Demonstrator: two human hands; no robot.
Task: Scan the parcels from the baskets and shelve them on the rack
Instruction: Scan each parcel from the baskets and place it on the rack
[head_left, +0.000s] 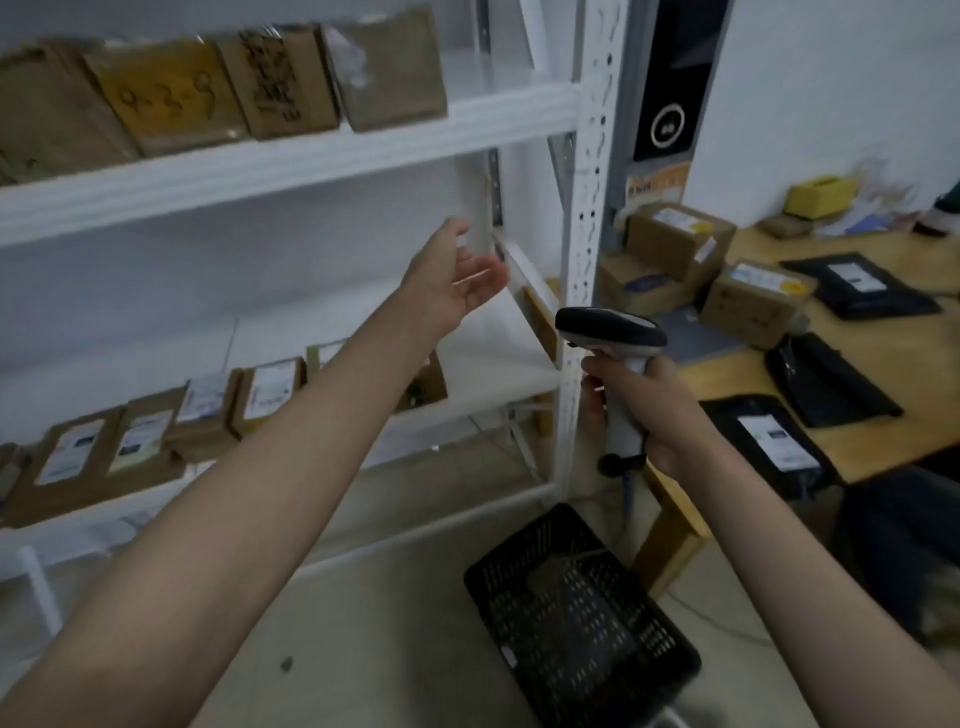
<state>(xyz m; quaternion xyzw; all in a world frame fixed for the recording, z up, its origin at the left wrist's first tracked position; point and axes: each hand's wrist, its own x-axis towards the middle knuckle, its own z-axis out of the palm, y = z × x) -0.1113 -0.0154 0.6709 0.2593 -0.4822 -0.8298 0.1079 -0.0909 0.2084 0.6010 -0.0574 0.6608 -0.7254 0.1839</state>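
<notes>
Nearest to me, low in the view, I see a black basket (582, 618) on the floor, its long axis running from upper left to lower right; something brown lies inside, but through the mesh I cannot tell if it is a parcel. Its near corner is cut off by the lower edge.

Above it, my right hand (657, 415) grips the handle of the scanner (613, 358). The handle stands almost upright, and the dark head points to the left, toward the rack post. My fingers are curled tight around the grip, so its middle part is hidden.

My left hand (457, 275) reaches further out, into the middle shelf of the white rack (291, 166) — the fingers are spread and relaxed, holding nothing. The palm faces right. The hand is blurred.

Under my left forearm, cardboard parcels (135, 441) with white labels lie in a row on the lower shelf; the arm covers part of the rightmost one. On the upper shelf more boxes (208, 88) stand side by side — one bears handwritten numbers, too blurred to read well.

Far right, a wooden table (727, 374) carries boxes and black mailer bags (862, 283).
</notes>
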